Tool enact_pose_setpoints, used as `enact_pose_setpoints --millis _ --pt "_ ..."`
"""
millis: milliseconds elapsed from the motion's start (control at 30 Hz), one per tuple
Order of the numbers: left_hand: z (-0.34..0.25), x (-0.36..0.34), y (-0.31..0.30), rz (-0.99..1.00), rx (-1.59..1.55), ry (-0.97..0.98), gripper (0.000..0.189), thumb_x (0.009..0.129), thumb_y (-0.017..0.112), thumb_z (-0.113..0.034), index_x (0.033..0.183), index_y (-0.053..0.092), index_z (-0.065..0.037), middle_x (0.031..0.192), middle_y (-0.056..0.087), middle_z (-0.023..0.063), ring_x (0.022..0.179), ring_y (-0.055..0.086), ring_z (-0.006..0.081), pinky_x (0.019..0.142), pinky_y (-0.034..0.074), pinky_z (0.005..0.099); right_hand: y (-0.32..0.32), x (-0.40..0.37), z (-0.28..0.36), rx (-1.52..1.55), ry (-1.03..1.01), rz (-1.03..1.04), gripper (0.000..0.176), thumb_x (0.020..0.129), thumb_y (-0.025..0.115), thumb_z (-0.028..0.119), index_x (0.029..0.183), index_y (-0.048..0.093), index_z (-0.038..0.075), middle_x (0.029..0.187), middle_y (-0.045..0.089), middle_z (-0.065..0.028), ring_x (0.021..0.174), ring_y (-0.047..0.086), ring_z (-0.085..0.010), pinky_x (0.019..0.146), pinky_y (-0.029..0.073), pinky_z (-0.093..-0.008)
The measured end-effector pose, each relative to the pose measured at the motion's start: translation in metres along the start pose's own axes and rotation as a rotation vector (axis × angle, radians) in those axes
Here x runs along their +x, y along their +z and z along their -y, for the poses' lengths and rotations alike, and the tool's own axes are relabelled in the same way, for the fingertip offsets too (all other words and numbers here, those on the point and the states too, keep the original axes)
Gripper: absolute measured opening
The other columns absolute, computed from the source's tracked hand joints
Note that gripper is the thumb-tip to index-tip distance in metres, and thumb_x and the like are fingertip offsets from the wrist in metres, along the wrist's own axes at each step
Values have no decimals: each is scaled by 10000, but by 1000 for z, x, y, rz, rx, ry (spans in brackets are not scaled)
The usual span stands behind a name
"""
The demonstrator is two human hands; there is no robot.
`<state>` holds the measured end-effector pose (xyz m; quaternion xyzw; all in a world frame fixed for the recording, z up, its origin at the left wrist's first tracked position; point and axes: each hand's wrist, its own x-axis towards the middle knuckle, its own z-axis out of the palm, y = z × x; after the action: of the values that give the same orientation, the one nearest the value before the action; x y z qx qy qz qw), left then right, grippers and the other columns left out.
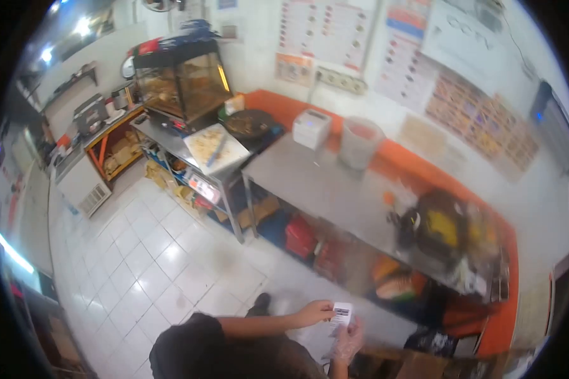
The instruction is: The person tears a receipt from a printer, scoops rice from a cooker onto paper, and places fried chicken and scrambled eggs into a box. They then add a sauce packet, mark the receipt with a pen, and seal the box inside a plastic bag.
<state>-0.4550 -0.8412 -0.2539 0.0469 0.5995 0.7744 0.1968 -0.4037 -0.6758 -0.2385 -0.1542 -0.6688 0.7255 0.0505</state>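
Near the bottom centre, a small white printed paper (342,312) is held between both hands. My left hand (316,312) comes in from the left on a bare forearm, its fingers closed on the paper's left edge. Below the paper, my right hand (349,341) wears a clear plastic glove and grips the lower end. The print on the paper is too small to read.
A steel table (335,183) runs ahead, bearing a white box (312,128), a pale bucket (361,142) and a dark pan with yellow food. Further left are a cutting board (216,149) with a knife, a round griddle (250,122) and a glass display case (183,88).
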Motion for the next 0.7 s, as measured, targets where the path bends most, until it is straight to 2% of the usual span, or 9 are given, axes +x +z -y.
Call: enact_pose_setpoints --millis 67,100,133,267,367,433,467,600,700 --pt "-13 -11 -65 -226 30 33 145 957 599 -147 1029 603 -21 896 606 18 825 569 114 742 478 281 57 4 -23 25 12 196 516 831 644 -62 1329 512 -31 1014 657 -101 859 638 -155 745 548 -302" --pt "-27 -24 -96 -343 28 42 148 960 595 -149 1027 602 -17 898 609 22 827 570 116 742 478 281 80 6 -35 -232 -72 319 519 848 627 -47 1345 478 -49 996 678 -122 830 654 -166 740 545 -292" --pt "-40 -44 -125 -460 16 40 152 963 591 -151 1026 601 -13 901 611 25 828 571 119 742 478 281 116 0 -24 -303 -51 411 506 856 632 -26 1339 483 -46 991 686 -126 824 655 -162 735 542 -287" --pt "-51 -105 -297 -659 -207 332 314 964 563 -157 1238 508 -11 1125 604 88 1029 584 159 842 497 317 274 -13 -32 -386 33 679 458 887 644 58 1312 504 -39 965 710 -130 805 660 -151 716 531 -275" --pt "-44 -170 -434 -1055 179 294 316 930 520 -52 1242 486 -15 1158 575 103 1085 567 168 906 481 321 390 -18 -44 -318 113 744 417 893 604 84 1287 537 -35 974 717 -137 806 667 -164 717 526 -273" --pt "-105 -223 -473 -1034 -272 480 424 858 446 74 1258 424 -63 1121 554 93 1038 560 175 872 510 336 448 -18 -47 -284 165 785 399 895 609 96 1268 550 -33 968 718 -135 783 665 -169 702 525 -278" --pt "-122 -243 -496 -1086 -294 483 429 856 444 78 1257 416 -69 1120 551 91 1026 556 172 860 514 337 475 -10 -49 -265 183 817 395 898 635 105 1258 549 -32 952 718 -129 758 661 -166 683 526 -283" --pt "-183 -293 -597 -1211 -218 535 354 862 443 51 1191 433 -79 1072 545 71 957 548 155 775 505 299 559 17 -42 -90 306 847 344 899 673 128 1192 593 -31 925 719 -126 690 651 -167 623 524 -287" --pt "-215 -297 -675 -1253 -30 578 276 867 456 21 1121 478 -85 975 557 36 881 543 133 720 465 257 612 54 -57 -401 151 767 296 898 671 130 1141 630 -34 920 722 -135 674 657 -173 599 524 -282"
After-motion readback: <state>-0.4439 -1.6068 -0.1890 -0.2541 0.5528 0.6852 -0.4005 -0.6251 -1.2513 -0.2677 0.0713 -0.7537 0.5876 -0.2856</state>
